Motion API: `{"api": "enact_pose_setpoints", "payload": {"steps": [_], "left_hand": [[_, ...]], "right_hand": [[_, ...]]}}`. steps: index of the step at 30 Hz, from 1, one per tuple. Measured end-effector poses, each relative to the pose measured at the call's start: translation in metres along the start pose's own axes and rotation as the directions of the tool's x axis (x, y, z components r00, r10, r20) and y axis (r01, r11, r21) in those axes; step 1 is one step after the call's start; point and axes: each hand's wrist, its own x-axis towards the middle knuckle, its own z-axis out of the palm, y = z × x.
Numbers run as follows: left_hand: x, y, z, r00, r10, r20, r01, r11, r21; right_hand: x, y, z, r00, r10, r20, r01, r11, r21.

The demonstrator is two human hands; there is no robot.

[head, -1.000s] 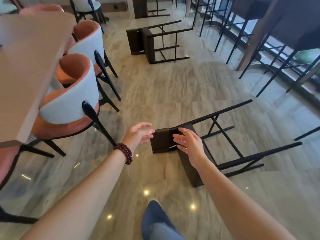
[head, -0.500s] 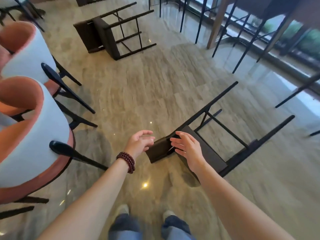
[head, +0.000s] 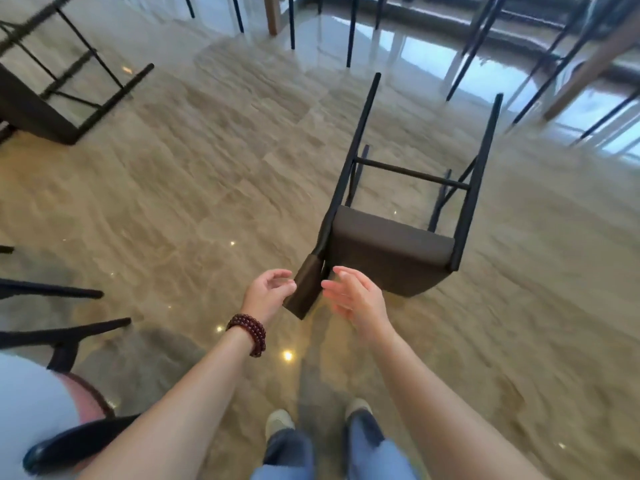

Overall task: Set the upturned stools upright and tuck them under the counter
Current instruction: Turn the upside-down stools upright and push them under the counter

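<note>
A dark brown stool (head: 388, 251) with black metal legs lies tipped over on the marble floor, its legs pointing away from me and its low backrest nearest me. My left hand (head: 268, 294) hovers just left of the backrest, fingers loosely curled, holding nothing. My right hand (head: 353, 297) is just right of the backrest with fingers spread, apart from it. A second tipped stool (head: 41, 95) lies at the far left.
Black legs of upright stools (head: 349, 26) stand along the counter with wooden posts (head: 585, 67) at the top and right. A white-and-orange chair (head: 38, 420) with black legs is at the lower left. My feet (head: 280, 422) are on the floor below the hands.
The view has swung round, so the stool's legs now point straight away instead of to the right. Both hands stay on either side of the backrest without gripping it.
</note>
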Motion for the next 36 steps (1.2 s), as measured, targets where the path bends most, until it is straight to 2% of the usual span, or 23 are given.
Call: {"api": "enact_pose_setpoints", "payload": {"steps": [4,8,11,13,16,20,23,25,28,32,36], "left_hand": [[0.051,-0.030,0.011,0.999,0.043,0.006,-0.043,0.995,0.091],[0.107,-0.076,0.021,0.995,0.063,-0.073,-0.051,0.986,0.158],[0.144,-0.109,0.030,0.989,0.109,-0.101,-0.075,0.954,0.291],[0.170,-0.131,0.035,0.989,0.138,-0.055,-0.103,0.902,0.420],[0.207,-0.158,0.044,0.989,0.140,0.038,-0.133,0.770,0.624],[0.239,-0.180,0.062,0.979,0.162,0.123,-0.196,0.591,0.783],[0.246,-0.189,0.072,0.945,0.314,0.088,-0.228,0.443,0.867],[0.246,-0.194,0.073,0.907,0.415,0.069,-0.241,0.380,0.893],[0.244,-0.199,0.071,0.875,0.478,0.075,-0.257,0.327,0.909],[0.240,-0.202,0.073,0.854,0.517,0.063,-0.228,0.262,0.938],[0.237,-0.202,0.073,0.841,0.534,0.087,-0.261,0.260,0.930]], "right_hand": [[0.039,0.039,0.011,0.997,0.046,-0.064,-0.043,0.998,0.043],[0.094,0.091,0.015,0.992,0.075,-0.097,-0.068,0.995,0.072],[0.139,0.138,0.015,0.986,0.113,-0.122,-0.100,0.989,0.105],[0.170,0.173,0.016,0.977,0.160,-0.142,-0.138,0.978,0.153],[0.213,0.227,0.021,0.951,0.246,-0.187,-0.195,0.947,0.254],[0.271,0.293,0.038,0.911,0.366,-0.187,-0.298,0.901,0.314],[0.314,0.337,0.052,0.869,0.480,-0.119,-0.400,0.824,0.401],[0.336,0.358,0.063,0.855,0.516,-0.042,-0.435,0.760,0.482],[0.356,0.377,0.074,0.847,0.528,0.057,-0.438,0.634,0.638],[0.368,0.378,0.081,0.893,0.428,0.139,-0.357,0.485,0.798],[0.370,0.371,0.083,0.833,0.533,0.147,-0.388,0.374,0.843]]}}
